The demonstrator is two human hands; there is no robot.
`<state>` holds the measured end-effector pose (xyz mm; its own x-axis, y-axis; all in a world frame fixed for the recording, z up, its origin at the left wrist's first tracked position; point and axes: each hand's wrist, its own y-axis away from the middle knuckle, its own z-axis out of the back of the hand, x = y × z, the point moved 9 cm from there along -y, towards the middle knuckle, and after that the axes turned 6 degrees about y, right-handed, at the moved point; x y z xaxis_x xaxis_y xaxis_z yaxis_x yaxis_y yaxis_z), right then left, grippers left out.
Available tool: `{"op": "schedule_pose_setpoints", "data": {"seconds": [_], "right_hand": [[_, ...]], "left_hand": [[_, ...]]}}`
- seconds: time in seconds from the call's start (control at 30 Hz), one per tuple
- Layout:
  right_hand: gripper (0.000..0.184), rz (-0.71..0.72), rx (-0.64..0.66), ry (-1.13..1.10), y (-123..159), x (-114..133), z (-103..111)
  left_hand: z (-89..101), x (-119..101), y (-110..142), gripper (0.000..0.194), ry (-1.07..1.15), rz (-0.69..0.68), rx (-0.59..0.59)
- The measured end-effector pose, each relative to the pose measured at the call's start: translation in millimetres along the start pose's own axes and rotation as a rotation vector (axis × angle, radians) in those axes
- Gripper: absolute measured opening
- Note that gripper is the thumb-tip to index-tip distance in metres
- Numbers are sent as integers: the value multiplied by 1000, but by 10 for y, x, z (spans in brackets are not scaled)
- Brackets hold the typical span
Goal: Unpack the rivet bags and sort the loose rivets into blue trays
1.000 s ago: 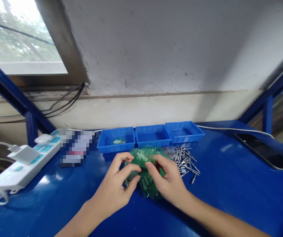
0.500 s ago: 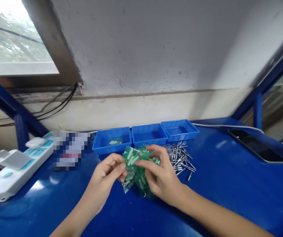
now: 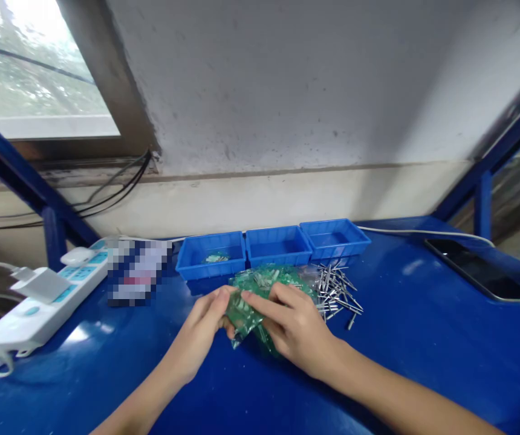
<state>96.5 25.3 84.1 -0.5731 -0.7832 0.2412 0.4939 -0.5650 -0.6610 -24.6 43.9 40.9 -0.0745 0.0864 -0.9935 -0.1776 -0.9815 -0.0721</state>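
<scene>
A small clear green plastic bag point(image 3: 243, 319) is held between my two hands, tilted, with pale pieces faintly visible inside. My left hand point(image 3: 202, 326) pinches its left edge between thumb and fingers. At the bag's upper right, the fingers of my right hand point(image 3: 302, 326) close on it; the right thumb is mostly hidden. Under and behind both hands lies a heap of similar green bags point(image 3: 266, 277). To the right of that heap, thin silvery metal pins point(image 3: 335, 289) lie loose on the blue table point(image 3: 405, 362).
Three blue bins stand in a row along the wall: a left bin point(image 3: 212, 270) with a small bag inside, a middle bin point(image 3: 280, 256) and a right bin point(image 3: 342, 248). A white power strip point(image 3: 46, 320) lies left, a black phone point(image 3: 480, 270) right.
My right fingers have moved left to meet my left fingertips at the bag. The bag has turned and its upper part now sits lower. The view has shifted slightly.
</scene>
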Motion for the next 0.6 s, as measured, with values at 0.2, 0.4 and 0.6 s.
{"op": "schedule_pose_setpoints", "data": {"seconds": [0.2, 0.4, 0.6], "right_hand": [[48, 3, -26, -73, -19, -50, 69], [28, -281, -93, 147, -111, -573, 352], [36, -338, 148, 398, -56, -762, 177]], "left_hand": [[466, -517, -30, 22, -401, -270, -344], [755, -1303, 44, 25, -1067, -802, -823], [289, -582, -43, 17, -1013, -650, -401]]}}
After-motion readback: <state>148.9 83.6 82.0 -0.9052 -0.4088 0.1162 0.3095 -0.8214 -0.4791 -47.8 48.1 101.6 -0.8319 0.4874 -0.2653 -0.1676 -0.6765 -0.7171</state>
